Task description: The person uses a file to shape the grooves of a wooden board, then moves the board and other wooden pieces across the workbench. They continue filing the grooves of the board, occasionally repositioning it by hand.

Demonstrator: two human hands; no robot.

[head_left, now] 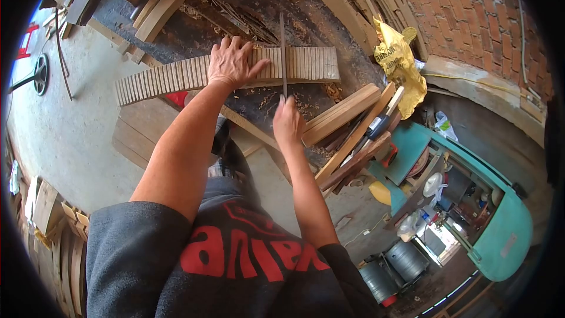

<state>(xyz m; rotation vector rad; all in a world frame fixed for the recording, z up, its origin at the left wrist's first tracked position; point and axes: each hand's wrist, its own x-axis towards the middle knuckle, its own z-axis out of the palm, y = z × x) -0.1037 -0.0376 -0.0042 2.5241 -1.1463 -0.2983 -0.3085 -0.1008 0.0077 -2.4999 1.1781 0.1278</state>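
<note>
A curved wooden piece (170, 79), scored across with many close parallel grooves, lies over the dark workbench (262, 103). My left hand (232, 65) presses flat on its top near the middle, fingers stretched and thumb apart. In my right hand (288, 122), closed, is the near end of a long narrow metal file (283, 53). The file crosses the grooved wood to the right of my left hand and points away from me. My fingers mostly hide its grip end.
Wood strips (341, 115) are piled right of my right hand, near a yellow plastic bag (395, 62). Curved boards (176, 3) and shavings lie on the bench's far side. A green machine (500, 238) stands at lower right, and a brick wall (471, 12) rises behind.
</note>
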